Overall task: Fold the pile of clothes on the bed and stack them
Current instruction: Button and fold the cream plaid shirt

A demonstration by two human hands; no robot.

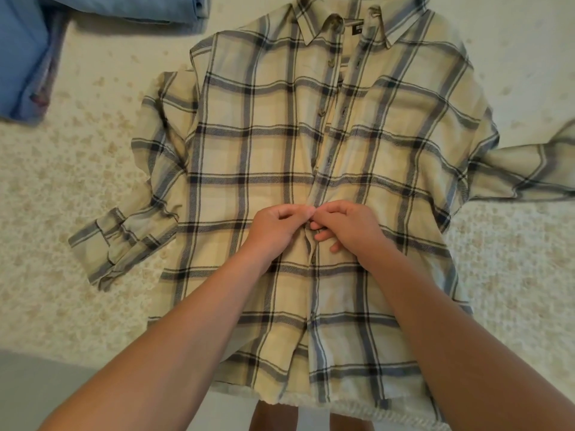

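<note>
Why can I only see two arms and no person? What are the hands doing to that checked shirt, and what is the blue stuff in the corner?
The camera sits on the person's head and looks down, so you see only their arms. The plaid shirt lies flat, front up, on a pale flowered bedspread. The left hand and the right hand meet at the shirt's middle strip, pinching the cloth there, probably doing a button. The blue clothes lie at the top left, apart from the shirt.

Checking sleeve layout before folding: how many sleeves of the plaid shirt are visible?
2. On the cream-and-navy plaid flannel shirt, the left sleeve lies bent beside the body; the right sleeve stretches outward, its cuff running out of the picture.
</note>
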